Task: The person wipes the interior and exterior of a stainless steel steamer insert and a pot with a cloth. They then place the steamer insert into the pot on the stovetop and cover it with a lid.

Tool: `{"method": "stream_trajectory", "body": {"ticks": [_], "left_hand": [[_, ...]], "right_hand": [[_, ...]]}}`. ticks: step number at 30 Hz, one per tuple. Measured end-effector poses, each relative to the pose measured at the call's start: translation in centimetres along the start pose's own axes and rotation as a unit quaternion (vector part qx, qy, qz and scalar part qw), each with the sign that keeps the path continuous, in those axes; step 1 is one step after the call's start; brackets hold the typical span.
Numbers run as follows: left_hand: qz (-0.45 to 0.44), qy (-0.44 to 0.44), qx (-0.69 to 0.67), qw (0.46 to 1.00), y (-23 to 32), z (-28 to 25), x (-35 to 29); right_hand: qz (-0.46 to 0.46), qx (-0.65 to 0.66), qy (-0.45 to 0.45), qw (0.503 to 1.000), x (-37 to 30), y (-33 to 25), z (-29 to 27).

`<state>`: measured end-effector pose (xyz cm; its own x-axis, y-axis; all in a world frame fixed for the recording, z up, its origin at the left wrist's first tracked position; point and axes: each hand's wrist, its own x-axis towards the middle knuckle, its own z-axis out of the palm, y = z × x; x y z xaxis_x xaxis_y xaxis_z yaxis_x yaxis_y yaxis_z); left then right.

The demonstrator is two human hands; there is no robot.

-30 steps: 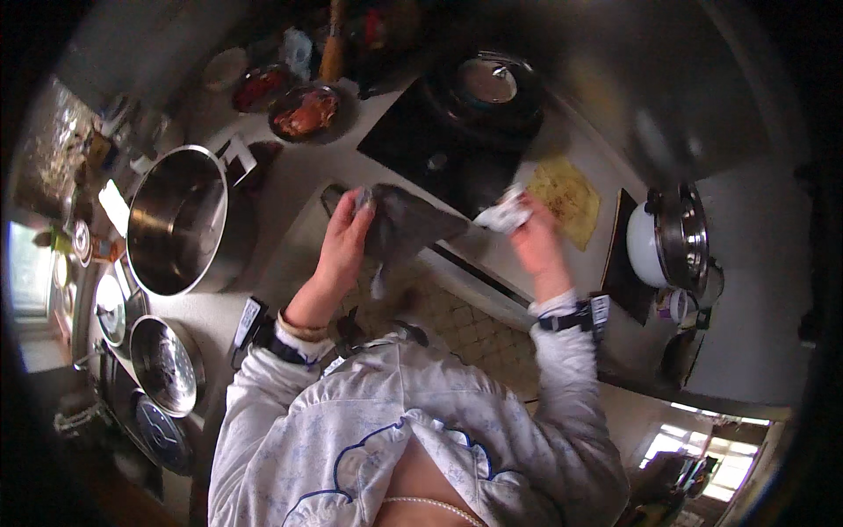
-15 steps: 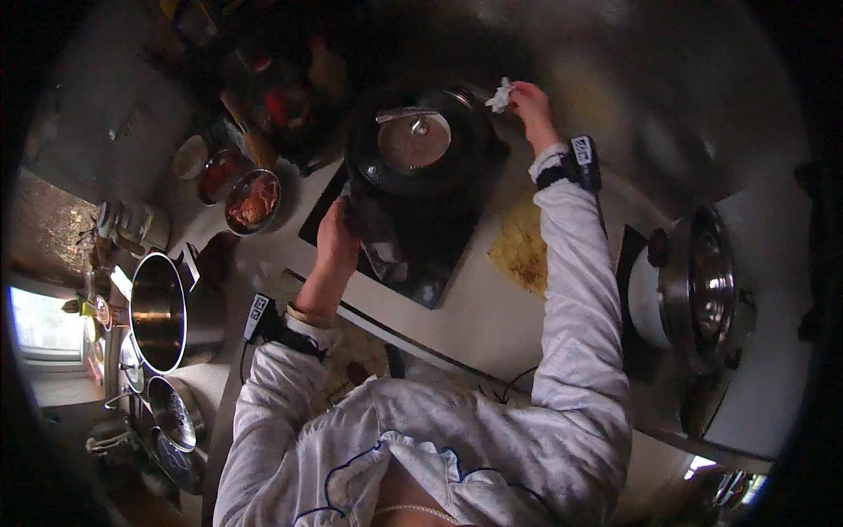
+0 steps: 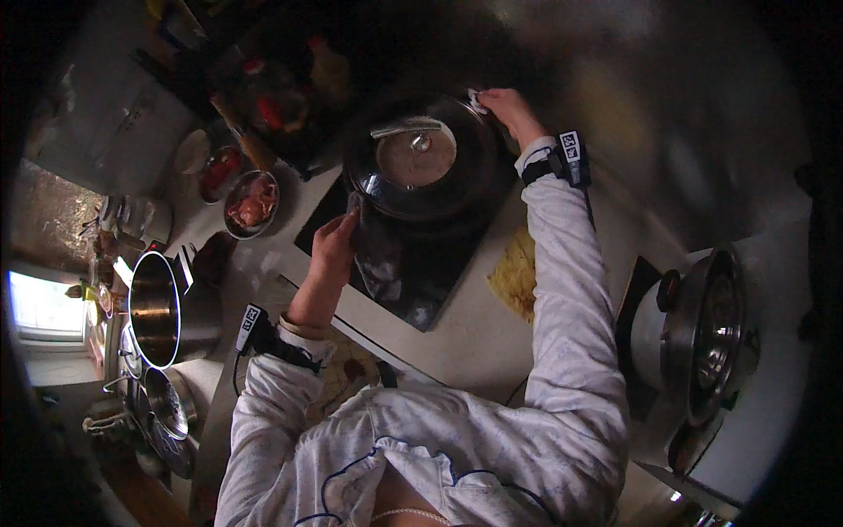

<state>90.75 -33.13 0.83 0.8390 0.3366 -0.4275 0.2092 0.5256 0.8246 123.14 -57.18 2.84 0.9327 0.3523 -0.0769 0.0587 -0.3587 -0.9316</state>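
Note:
A dark pan (image 3: pixel 386 200) with a see-through lid (image 3: pixel 470 154) stands on a black cooktop (image 3: pixel 421 303). The lid has a shiny knob (image 3: pixel 421 141) over a pale round area, and a flat metal strip (image 3: pixel 406 128) shows beside the knob. My right hand (image 3: pixel 511 112) is closed, pinching a crumpled white cloth (image 3: pixel 477 102) against the pan's far right rim. At the near left rim, my left hand (image 3: pixel 329 253) has its fingers closed on a greyish cloth (image 3: pixel 355 204). Whether either hand grips a pan handle through its cloth is hidden.
Left of the cooktop sit a metal bowl (image 3: pixel 252 206) of raw meat and a smaller bowl (image 3: pixel 219 174) with red contents. A tall steel pot (image 3: pixel 156 307) stands further left. A yellowish piece (image 3: pixel 513 277) lies right of the cooktop, a steel-topped pot (image 3: pixel 702 329) far right.
My right hand has moved left and brought the white cloth onto the pan's rim. My left hand has shifted slightly down and left, staying at the near left rim.

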Motion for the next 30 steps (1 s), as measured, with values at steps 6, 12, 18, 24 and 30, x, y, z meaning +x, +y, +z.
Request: {"method": "stream_trajectory", "body": {"ticks": [6, 12, 18, 24, 30], "left_hand": [[0.000, 0.016, -0.025, 1.000, -0.1, 0.3, 0.3], [0.009, 0.021, -0.026, 0.999, -0.2, 0.4, 0.1], [0.026, 0.013, -0.056, 0.998, 0.4, 1.5, -0.5], [0.054, -0.004, -0.007, 0.999, 3.1, 3.6, -2.8], [0.048, -0.065, -0.025, 0.996, 4.4, 7.1, -7.1]], "right_hand": [[0.035, 0.080, 0.014, 0.996, -0.8, -0.9, 0.3], [-0.006, 0.137, 0.000, 0.991, -0.6, 0.0, 0.5], [-0.002, 0.141, 0.033, 0.989, 0.2, 0.0, -0.7], [-0.034, 0.180, 0.027, 0.983, -2.3, -2.1, -4.1], [-0.050, 0.099, 0.070, 0.991, -8.3, -3.9, -10.1]]}}
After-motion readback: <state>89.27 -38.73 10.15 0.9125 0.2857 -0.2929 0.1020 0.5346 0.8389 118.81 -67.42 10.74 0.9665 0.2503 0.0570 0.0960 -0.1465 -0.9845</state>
